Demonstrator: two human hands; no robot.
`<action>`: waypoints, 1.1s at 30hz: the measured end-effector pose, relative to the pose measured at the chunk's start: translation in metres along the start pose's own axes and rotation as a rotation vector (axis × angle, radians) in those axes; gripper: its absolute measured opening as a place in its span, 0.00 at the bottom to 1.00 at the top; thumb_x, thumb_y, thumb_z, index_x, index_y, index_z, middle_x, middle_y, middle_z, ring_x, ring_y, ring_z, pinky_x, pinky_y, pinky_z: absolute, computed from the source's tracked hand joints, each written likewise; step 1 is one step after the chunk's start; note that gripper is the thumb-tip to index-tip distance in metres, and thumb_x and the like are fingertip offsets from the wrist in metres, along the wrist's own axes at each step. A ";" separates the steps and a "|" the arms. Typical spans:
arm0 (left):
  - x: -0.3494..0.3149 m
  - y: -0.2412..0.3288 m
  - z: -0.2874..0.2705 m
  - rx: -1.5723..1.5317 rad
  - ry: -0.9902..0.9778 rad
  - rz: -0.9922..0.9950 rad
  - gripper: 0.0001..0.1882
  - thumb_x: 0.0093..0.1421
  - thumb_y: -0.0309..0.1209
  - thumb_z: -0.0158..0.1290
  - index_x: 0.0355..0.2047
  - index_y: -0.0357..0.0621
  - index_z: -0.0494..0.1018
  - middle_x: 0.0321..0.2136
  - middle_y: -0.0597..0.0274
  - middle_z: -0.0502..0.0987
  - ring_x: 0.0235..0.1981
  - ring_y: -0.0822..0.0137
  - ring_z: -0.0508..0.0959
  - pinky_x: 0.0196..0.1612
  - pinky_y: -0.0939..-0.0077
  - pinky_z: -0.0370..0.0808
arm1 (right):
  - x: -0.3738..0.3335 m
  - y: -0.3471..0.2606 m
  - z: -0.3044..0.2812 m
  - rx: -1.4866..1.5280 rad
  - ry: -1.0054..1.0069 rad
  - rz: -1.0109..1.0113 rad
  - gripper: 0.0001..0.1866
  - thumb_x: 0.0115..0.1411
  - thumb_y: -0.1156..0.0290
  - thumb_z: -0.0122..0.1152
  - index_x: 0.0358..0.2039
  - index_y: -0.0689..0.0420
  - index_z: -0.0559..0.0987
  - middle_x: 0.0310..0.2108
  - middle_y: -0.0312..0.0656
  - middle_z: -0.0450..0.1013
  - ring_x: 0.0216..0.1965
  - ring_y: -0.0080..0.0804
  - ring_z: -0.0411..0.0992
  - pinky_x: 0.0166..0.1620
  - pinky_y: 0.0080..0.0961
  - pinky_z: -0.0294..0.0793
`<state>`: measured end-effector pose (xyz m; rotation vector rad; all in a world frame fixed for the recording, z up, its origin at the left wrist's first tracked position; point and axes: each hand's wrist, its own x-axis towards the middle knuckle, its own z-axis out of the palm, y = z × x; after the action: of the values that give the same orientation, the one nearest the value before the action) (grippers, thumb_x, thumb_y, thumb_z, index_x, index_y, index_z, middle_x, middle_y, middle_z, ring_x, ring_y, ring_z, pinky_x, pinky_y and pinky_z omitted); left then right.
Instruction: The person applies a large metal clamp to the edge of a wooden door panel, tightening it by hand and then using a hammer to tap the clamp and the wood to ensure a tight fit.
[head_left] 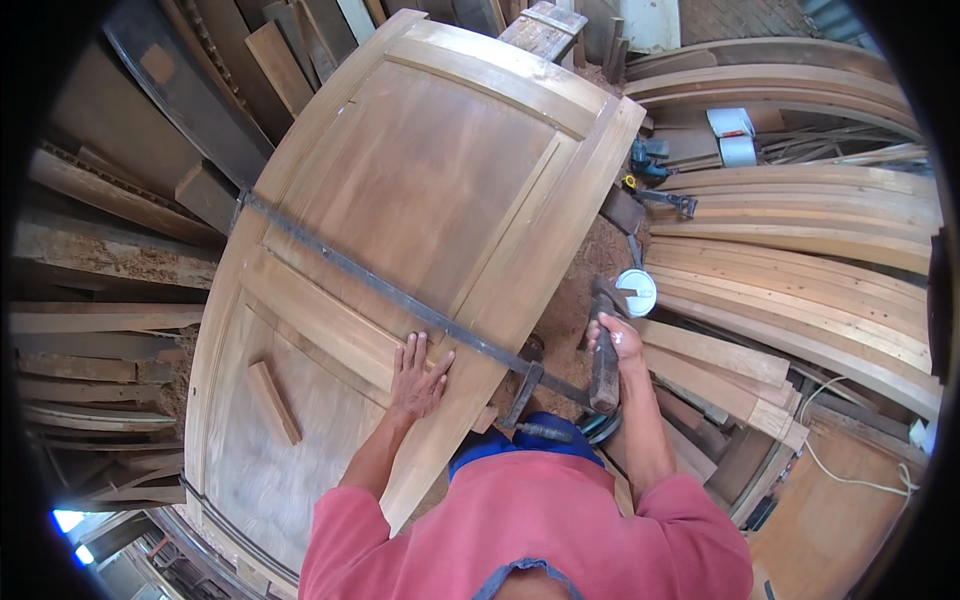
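Note:
A panelled wooden door [400, 170] lies in front of me. A long metal bar clamp [350, 268] crosses it, its jaw and screw handle [545, 432] close to my body at the door's right edge. My left hand [417, 380] rests on the frame just below the bar, fingers spread and holding nothing. Off the door's right edge, my right hand [620, 338] is wrapped round a dark hammer [604, 375], near the bar's end. On the lower panel lies a short wood block [273, 402].
Stacked boards [790, 280] fill the right side, with a handsaw [668, 200], a blue power tool [648, 158] and a white round container [636, 292] beside the door. More planks [110, 250] lean at the left. A pale cord [830, 470] trails over a board at lower right.

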<state>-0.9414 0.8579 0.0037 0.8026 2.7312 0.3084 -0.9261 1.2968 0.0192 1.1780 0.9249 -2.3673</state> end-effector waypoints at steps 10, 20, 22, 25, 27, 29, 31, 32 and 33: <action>0.003 0.001 0.002 -0.058 -0.045 -0.009 0.27 0.65 0.45 0.46 0.65 0.70 0.66 0.72 0.39 0.45 0.73 0.40 0.42 0.71 0.40 0.41 | 0.002 0.010 0.084 -0.158 0.003 -0.140 0.07 0.62 0.71 0.59 0.34 0.60 0.72 0.24 0.39 0.72 0.20 0.30 0.72 0.25 0.31 0.76; 0.022 -0.060 -0.038 -0.476 0.272 -0.126 0.33 0.59 0.42 0.55 0.63 0.41 0.65 0.64 0.37 0.60 0.68 0.39 0.56 0.71 0.48 0.49 | 0.019 0.017 0.113 -0.448 -0.007 -0.374 0.11 0.64 0.65 0.62 0.40 0.55 0.71 0.28 0.37 0.74 0.21 0.23 0.74 0.22 0.22 0.77; 0.038 -0.112 -0.053 -0.295 0.463 -0.327 0.33 0.59 0.40 0.55 0.61 0.35 0.64 0.62 0.36 0.63 0.65 0.38 0.59 0.71 0.48 0.51 | 0.030 0.014 0.116 -0.544 0.018 -0.384 0.11 0.64 0.65 0.62 0.41 0.55 0.71 0.28 0.36 0.74 0.21 0.23 0.74 0.22 0.23 0.76; 0.031 -0.223 -0.063 -0.075 0.584 -0.657 0.36 0.60 0.40 0.55 0.63 0.32 0.60 0.63 0.34 0.61 0.66 0.36 0.58 0.71 0.48 0.51 | 0.043 0.019 0.122 -0.760 0.073 -0.377 0.11 0.64 0.66 0.61 0.41 0.55 0.69 0.26 0.36 0.72 0.20 0.25 0.72 0.22 0.24 0.74; 0.021 -0.291 -0.065 -0.064 0.571 -0.767 0.39 0.61 0.41 0.54 0.66 0.31 0.56 0.65 0.35 0.58 0.68 0.36 0.55 0.71 0.47 0.50 | 0.046 0.031 0.122 -0.909 0.154 -0.440 0.11 0.64 0.67 0.60 0.41 0.56 0.68 0.24 0.35 0.69 0.19 0.24 0.69 0.23 0.24 0.73; 0.011 -0.337 -0.064 -0.072 0.548 -0.797 0.40 0.61 0.42 0.54 0.67 0.31 0.55 0.66 0.36 0.56 0.69 0.36 0.53 0.72 0.47 0.49 | 0.055 0.036 0.117 -0.974 0.181 -0.464 0.11 0.64 0.67 0.59 0.41 0.56 0.68 0.24 0.35 0.68 0.19 0.24 0.69 0.23 0.24 0.73; 0.015 -0.353 -0.072 -0.084 0.426 -0.811 0.39 0.63 0.42 0.53 0.67 0.30 0.54 0.69 0.38 0.52 0.71 0.38 0.49 0.73 0.48 0.45 | 0.055 0.035 0.110 -1.029 0.227 -0.472 0.12 0.65 0.67 0.59 0.42 0.57 0.67 0.26 0.35 0.67 0.20 0.24 0.68 0.23 0.24 0.73; 0.016 -0.360 -0.076 -0.086 0.429 -0.813 0.39 0.63 0.42 0.53 0.67 0.30 0.54 0.69 0.38 0.52 0.71 0.38 0.49 0.73 0.48 0.45 | 0.056 0.036 0.110 -1.032 0.226 -0.474 0.12 0.65 0.67 0.59 0.42 0.57 0.67 0.26 0.35 0.67 0.20 0.24 0.68 0.23 0.24 0.73; 0.017 -0.367 -0.079 -0.073 0.413 -0.806 0.39 0.64 0.43 0.51 0.67 0.30 0.53 0.69 0.36 0.51 0.71 0.38 0.48 0.73 0.48 0.44 | 0.058 0.037 0.111 -1.083 0.254 -0.461 0.16 0.64 0.67 0.59 0.47 0.60 0.66 0.29 0.39 0.69 0.24 0.27 0.70 0.27 0.26 0.73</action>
<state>-1.1618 0.5556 -0.0276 -0.4571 3.1056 0.4137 -1.0044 1.1934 0.0073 0.8255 2.3305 -1.4745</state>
